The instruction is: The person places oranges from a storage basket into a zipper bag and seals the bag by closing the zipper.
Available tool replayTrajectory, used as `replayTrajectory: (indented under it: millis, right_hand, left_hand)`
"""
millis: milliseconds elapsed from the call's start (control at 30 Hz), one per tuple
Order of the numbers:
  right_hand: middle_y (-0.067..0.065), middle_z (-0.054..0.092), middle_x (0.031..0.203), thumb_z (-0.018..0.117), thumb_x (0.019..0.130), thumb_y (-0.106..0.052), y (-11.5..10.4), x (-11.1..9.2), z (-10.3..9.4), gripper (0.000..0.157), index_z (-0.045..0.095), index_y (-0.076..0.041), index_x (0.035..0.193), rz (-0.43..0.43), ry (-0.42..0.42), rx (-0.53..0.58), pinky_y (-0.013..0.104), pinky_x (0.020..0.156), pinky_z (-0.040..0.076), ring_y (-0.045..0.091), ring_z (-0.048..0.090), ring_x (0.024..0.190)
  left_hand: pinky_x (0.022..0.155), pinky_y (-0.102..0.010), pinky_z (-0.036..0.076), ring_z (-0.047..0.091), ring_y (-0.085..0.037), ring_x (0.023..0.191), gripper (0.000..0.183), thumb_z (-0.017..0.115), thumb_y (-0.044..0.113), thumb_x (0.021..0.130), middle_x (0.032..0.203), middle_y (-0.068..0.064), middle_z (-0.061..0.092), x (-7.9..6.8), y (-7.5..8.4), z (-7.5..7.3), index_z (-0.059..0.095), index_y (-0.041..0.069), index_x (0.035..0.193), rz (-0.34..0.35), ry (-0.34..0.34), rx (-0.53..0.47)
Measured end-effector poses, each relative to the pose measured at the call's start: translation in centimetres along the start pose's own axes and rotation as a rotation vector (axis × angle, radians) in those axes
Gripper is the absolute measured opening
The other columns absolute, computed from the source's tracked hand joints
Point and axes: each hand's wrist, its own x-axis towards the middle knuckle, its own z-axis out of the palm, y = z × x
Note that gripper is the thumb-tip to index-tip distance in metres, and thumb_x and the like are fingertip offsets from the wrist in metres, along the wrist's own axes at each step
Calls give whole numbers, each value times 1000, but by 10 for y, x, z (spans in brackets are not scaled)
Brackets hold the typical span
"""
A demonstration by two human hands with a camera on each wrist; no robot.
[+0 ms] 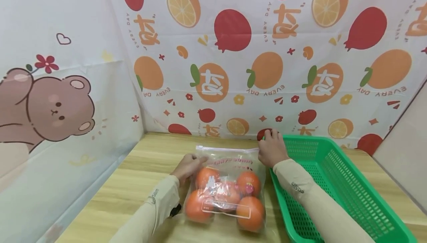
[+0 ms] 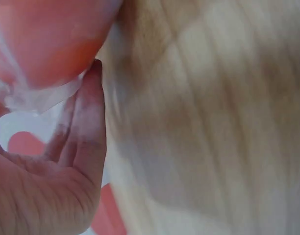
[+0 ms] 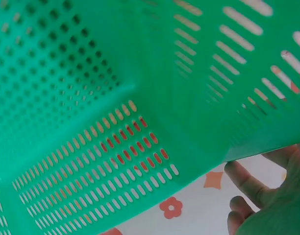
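A clear zip bag (image 1: 230,157) with printed rabbits and a pale slider strip lies on the table. Several oranges (image 1: 251,213) show through it, the middle one pinkish under the glare. At the bag's left side my left hand (image 1: 188,167) pinches the plastic near the top. In the left wrist view, its fingers (image 2: 88,112) lie along the bag's edge beside the fruit. My right hand (image 1: 273,148) grips the far left corner of a green plastic basket (image 1: 367,183). The right wrist view has a fingertip (image 3: 233,169) right at the rim.
The basket stands to the right of the bag, and its perforated floor shows. Wood-patterned table (image 1: 126,187) extends left of the bag. A fruit-printed cloth (image 1: 233,76) hangs behind, and a bear-printed cloth (image 1: 66,168) hangs at the left. A small black object (image 1: 175,209) lies by the left sleeve.
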Motion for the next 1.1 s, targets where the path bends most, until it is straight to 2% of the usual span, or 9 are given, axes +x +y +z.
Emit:
replayTrajectory:
  millis: [133,233,367,467,533,667,933,1033,1100]
  right_hand:
    - [20,53,110,65,94,-18,-3,-2,-5,17,71,-5,84,-17,-27,-41,47,88,37,38,38,104]
    - [22,55,123,65,97,-29,-12,-12,-15,32,70,0,109,-56,-56,56,53,101,40,41,43,117]
    - [24,44,150,63,96,-52,-33,-35,-35,74,49,2,145,-156,-209,304,60,114,30,43,36,141]
    - [22,28,162,62,90,-67,-47,-54,-44,96,33,-4,157,-206,-391,393,60,117,26,41,24,149]
    - [20,21,165,62,85,-72,-53,-63,-45,105,27,-7,160,-216,-499,380,60,117,26,40,18,152]
    - [14,15,168,60,81,-79,-62,-71,-41,111,24,-12,161,-196,-615,335,55,117,30,34,14,154]
    - [14,16,168,61,81,-78,-66,-72,-36,110,25,-11,161,-189,-643,327,54,117,31,35,13,154]
    - [15,25,165,65,86,-68,-61,-71,-37,100,30,-9,159,-253,-534,474,56,115,33,35,20,152]
    - [15,44,155,69,93,-53,-55,-66,-40,79,45,-5,151,-306,-378,640,54,110,41,33,40,143]
  left_hand:
    - [58,-32,48,58,-22,68,59,60,46,98,92,-14,61,-6,8,-8,52,-6,126,27,43,234]
    - [73,-45,55,68,-36,88,74,57,51,98,110,-25,66,-13,16,-14,43,-8,141,124,116,478]
    - [102,-58,46,55,-47,125,75,57,50,99,139,-29,54,-30,30,-11,42,-7,146,433,156,710]
    - [116,-56,29,39,-43,142,73,54,50,100,153,-24,43,-45,37,3,43,-3,149,661,51,831]
    - [120,-54,22,32,-42,146,72,49,52,102,157,-21,39,-53,35,13,42,1,152,741,-48,893]
    - [121,-55,19,27,-43,148,74,41,59,102,160,-19,35,-63,26,28,41,6,154,725,-176,967]
    - [121,-56,16,24,-39,150,77,32,64,103,162,-17,32,-66,14,35,41,8,154,653,-225,983]
    - [121,-58,16,23,-40,150,77,33,64,103,163,-17,29,-65,17,32,38,9,156,631,-230,917]
    - [119,-58,22,29,-38,148,72,40,60,103,161,-15,35,-61,23,26,41,10,155,618,-193,807]
